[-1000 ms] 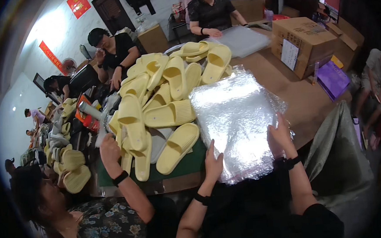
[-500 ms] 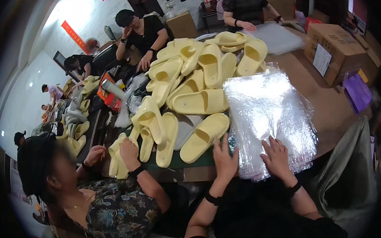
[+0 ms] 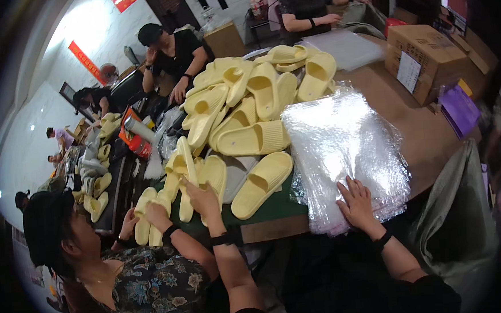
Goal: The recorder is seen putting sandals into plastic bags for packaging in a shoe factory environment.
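Observation:
My left hand (image 3: 200,198) reaches out to the left and grips a pale yellow slipper (image 3: 183,167) that stands on its edge among others. My right hand (image 3: 356,203) lies flat, fingers spread, on the near end of a stack of clear plastic bags (image 3: 341,145) on the table. A big heap of yellow slippers (image 3: 247,99) covers the table beyond my left hand. One slipper (image 3: 262,183) lies flat between my two hands.
A person in a flowered shirt (image 3: 149,283) sits close at my left, with a hand (image 3: 155,215) on more slippers (image 3: 145,217). Other people sit at the far side. A cardboard box (image 3: 428,59) and a purple packet (image 3: 459,109) stand at the right.
My left hand has left the edge of the plastic bags and moved left onto the slippers. My right hand has stayed on the bags. The view has swung right and closer.

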Demonstrator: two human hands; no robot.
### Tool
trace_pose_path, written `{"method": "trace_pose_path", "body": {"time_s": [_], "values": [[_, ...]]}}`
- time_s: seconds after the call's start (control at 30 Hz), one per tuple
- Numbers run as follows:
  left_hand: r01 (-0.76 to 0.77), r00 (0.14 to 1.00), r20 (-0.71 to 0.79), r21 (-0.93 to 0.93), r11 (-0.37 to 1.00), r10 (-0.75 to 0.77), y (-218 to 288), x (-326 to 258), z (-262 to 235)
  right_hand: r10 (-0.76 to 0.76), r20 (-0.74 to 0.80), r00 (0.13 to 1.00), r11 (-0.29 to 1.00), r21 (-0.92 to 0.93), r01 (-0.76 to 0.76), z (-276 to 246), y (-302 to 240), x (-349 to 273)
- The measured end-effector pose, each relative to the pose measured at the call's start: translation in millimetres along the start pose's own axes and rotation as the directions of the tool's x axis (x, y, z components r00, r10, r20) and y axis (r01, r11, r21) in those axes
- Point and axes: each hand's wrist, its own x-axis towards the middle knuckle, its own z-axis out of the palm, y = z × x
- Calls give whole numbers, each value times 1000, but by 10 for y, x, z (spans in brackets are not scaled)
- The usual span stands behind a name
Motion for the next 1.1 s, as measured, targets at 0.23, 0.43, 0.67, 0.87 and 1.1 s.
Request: {"method": "trace_pose_path", "body": {"time_s": [0.23, 0.43, 0.67, 0.87, 1.1], "values": [[-173, 967, -217, -193, 966, 130, 94, 21, -23, -15, -23, 1000, 1000, -4, 15, 61, 63, -32], [-165, 973, -232, -660, 733, 10, 723, -422, -392, -13, -29, 999, 1000, 4, 13, 38, 40, -26], [-337, 940, -245, -757, 559, 235, 1348, -1084, -563, -49, -85, 995, 999, 18, 51, 50, 65, -41], [-692, 648, -204, -560, 456, 733, 1758, -1656, -190, -59, -113, 992, 998, 9, 60, 37, 71, -37], [-723, 283, 169, -610, 325, 944, 1676, -2348, 269, -14, -201, 979, 940, 332, 82, 150, 162, -24]]}}
